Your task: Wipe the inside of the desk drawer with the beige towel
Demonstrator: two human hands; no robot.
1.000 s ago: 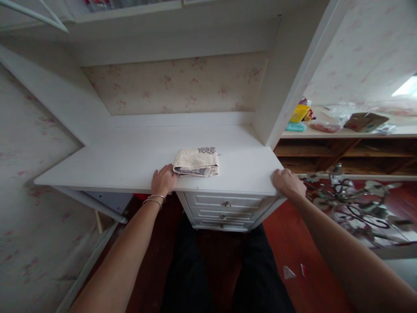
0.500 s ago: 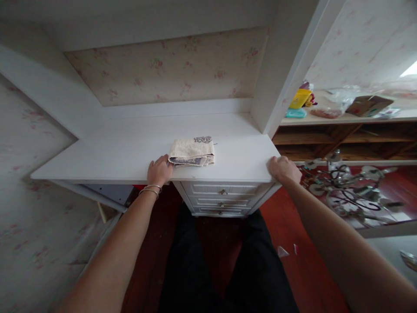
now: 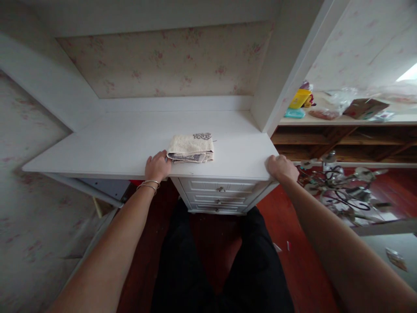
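Observation:
A white desk [image 3: 130, 130] with a block of drawers [image 3: 218, 195] under its top stands in front of me. My left hand [image 3: 158, 166], with thin bangles at the wrist, has its fingers curled over the desk's front edge. Right beside those fingers lies a folded cream cloth [image 3: 187, 145] with a dark pattern, on the desktop. At the desk's front right corner, my right hand [image 3: 282, 168] is closed around the edge. The undersides of both grips are hidden.
On the right, a low wooden shelf unit [image 3: 325, 123] bears a yellow container [image 3: 299, 99], plastic bags and a cardboard box [image 3: 365, 108]. A chandelier [image 3: 345, 187] rests low beside the desk. Small scraps lie on the red floor [image 3: 276, 217]. Floral wallpaper [image 3: 39, 208] covers the left wall.
The desk and cloth appear slightly higher in view, with the desk's left end farther left. Both hands keep their hold on the edge. Whether the desk itself moved, I cannot tell.

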